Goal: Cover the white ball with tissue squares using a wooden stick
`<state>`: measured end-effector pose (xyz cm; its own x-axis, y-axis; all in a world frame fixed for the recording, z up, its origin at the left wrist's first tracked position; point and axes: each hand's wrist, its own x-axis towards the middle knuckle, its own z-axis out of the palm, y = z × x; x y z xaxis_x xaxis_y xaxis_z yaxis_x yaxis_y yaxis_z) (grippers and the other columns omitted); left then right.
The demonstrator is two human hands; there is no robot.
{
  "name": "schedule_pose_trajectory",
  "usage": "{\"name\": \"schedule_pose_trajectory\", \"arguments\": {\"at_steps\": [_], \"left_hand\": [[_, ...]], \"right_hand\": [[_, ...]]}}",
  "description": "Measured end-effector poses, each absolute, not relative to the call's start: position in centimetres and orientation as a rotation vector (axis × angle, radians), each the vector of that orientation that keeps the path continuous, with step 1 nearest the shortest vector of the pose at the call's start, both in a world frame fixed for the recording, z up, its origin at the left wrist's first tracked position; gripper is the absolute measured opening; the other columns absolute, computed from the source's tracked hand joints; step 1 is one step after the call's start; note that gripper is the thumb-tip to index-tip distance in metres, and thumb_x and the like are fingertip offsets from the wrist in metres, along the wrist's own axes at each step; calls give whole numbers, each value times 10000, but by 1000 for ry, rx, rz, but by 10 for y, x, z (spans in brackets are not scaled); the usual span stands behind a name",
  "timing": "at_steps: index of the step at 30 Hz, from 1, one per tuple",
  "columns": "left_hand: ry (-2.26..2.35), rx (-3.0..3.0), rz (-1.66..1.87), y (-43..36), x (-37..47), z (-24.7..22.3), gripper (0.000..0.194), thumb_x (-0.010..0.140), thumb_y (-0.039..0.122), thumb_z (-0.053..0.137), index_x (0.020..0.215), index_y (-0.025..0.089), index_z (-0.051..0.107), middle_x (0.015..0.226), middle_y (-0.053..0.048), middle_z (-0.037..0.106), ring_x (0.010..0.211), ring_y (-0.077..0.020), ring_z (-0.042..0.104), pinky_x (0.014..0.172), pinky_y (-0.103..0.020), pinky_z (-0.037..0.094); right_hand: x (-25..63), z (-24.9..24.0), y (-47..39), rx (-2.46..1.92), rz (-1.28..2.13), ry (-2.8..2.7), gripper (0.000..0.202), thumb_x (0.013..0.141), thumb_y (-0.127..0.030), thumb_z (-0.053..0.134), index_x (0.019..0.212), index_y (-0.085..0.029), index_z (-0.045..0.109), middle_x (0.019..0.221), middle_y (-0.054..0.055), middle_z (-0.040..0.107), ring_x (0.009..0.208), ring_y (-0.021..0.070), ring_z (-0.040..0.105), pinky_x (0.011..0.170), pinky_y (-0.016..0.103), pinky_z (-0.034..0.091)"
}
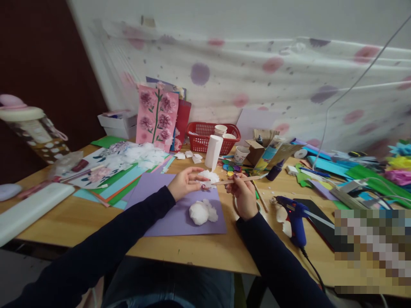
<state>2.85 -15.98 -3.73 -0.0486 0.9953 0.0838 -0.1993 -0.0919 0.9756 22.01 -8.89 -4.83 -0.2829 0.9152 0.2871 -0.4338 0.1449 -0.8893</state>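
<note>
My left hand (185,183) curls its thumb and fingers around the edge of a frilly white paper puff (209,176). In my right hand (244,196), a flat wooden craft stick (239,181) is pinched between thumb and fingers, its left end close to the puff; I cannot tell whether they touch. Beneath both hands lies a sheet of purple paper (180,224). On it sits a round white crumpled-paper ball (199,213) with smaller ruffled white pieces at its right side. A white paper roll (213,152) stands upright just behind the puff.
A blue hot glue gun (297,218) lies right of my right hand, its cord trailing off the front edge. Behind are a red basket (201,143), paper cup (241,154) and paint pots (236,168). Coloured paper sheets (120,192) lie left, near a white case (35,209).
</note>
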Motion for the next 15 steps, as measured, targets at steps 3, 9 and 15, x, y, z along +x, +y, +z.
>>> {"name": "schedule_pose_trajectory", "arguments": {"at_steps": [3, 9, 15], "left_hand": [[1051, 1114, 1374, -160, 29, -37, 621, 572, 88, 834, 1099, 137, 509, 885, -53, 741, 727, -173, 729, 791, -331, 539], [1068, 1114, 1349, -159, 30, -43, 639, 588, 74, 820, 1113, 148, 463, 743, 30, 698, 691, -177, 737, 744, -298, 529], [1061, 1131, 1342, -158, 29, -41, 633, 583, 98, 830, 1104, 140, 473, 764, -1, 723, 712, -171, 727, 773, -310, 519]], "right_hand": [[219, -48, -91, -549, 1478, -1265, 267, 711, -411, 714, 720, -191, 564, 590, -32, 577, 465, 91, 517, 460, 219, 407], [216, -44, -96, -543, 1505, -1319, 284, 709, -430, 711, 715, -190, 560, 571, -21, 581, 462, 107, 524, 459, 239, 414], [217, -42, -95, -562, 1489, -1290, 264, 701, -416, 694, 693, -195, 550, 549, -27, 565, 445, 107, 514, 436, 238, 395]]}}
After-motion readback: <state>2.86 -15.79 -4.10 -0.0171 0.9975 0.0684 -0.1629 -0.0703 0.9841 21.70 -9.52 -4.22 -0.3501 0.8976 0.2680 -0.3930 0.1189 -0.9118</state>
